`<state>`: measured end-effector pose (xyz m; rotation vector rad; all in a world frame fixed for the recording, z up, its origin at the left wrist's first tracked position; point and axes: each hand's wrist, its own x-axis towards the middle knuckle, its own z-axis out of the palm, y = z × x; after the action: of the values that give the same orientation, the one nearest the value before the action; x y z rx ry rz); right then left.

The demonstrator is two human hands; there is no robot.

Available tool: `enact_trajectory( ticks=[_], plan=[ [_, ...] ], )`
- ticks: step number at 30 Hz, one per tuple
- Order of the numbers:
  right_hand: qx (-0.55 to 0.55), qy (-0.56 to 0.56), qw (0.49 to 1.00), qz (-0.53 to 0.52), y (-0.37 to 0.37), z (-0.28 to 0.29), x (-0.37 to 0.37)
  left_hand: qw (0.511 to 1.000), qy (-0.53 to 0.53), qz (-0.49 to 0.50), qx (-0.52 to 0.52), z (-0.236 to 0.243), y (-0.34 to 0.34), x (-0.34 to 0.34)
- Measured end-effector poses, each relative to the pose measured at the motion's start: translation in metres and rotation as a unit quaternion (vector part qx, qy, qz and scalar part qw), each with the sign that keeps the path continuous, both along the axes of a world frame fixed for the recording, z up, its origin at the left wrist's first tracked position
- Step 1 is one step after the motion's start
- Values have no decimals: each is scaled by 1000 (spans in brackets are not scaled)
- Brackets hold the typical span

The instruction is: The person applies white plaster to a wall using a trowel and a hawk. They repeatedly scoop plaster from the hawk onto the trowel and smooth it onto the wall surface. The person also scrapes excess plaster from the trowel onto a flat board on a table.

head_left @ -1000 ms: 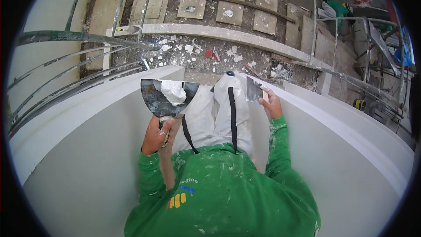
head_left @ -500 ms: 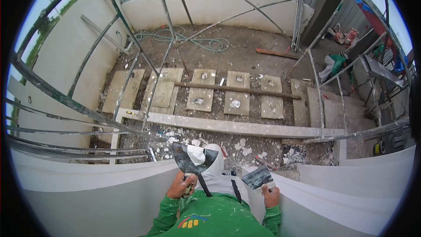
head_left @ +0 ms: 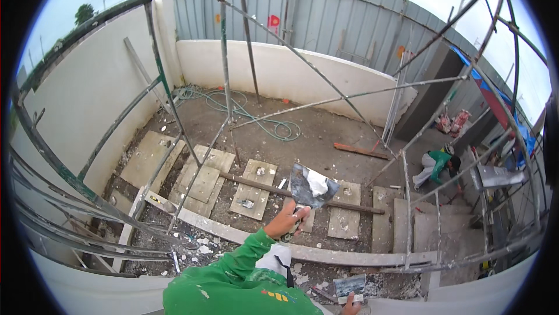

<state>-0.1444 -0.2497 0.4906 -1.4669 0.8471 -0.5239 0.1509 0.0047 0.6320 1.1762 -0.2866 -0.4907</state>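
Observation:
My left hand (head_left: 287, 220) is wrapped round the handle of a wide putty knife (head_left: 303, 182), held up and out in front of me. On its blade sits a lump of white putty (head_left: 317, 183). At the lower edge my right hand (head_left: 351, 305) grips a second, smaller putty knife (head_left: 349, 287), its flat blade smeared grey and white. Only the fingers of that hand show; the rest is cut off by the picture's edge. White splashes mark my green sleeve (head_left: 244, 257).
Scaffold pipes (head_left: 227, 82) cross in front of me and at both sides. Below lie concrete slabs (head_left: 254, 189), a long timber (head_left: 273, 189), a concrete beam (head_left: 326, 255) and a coiled green hose (head_left: 285, 130). A co-worker (head_left: 437, 166) crouches at the right.
My view has tilted up and turned. My left hand has lifted the wide putty knife with its putty forward and to the right; my right hand now sits lower, at the picture's edge.

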Motion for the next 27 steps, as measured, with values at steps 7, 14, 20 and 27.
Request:
enact_trajectory(
  ticks=[7, 14, 20, 27],
  plan=[
    [-86, -25, 987, 137, -42, 7, 242, 994, 10, 51, 95, 1, 68, 95],
    [-73, -29, 933, 350, -9, 37, 437, 926, -10, 278, 256, 8, 170, 82],
    [-133, -1, 788, 601, 58, 35, 549, 810, 115, 513, 258, 21, 159, -11],
    [-224, -95, 523, 817, 215, 87, 626, 627, 129, 768, -3, 3, 69, -104]
  ],
)
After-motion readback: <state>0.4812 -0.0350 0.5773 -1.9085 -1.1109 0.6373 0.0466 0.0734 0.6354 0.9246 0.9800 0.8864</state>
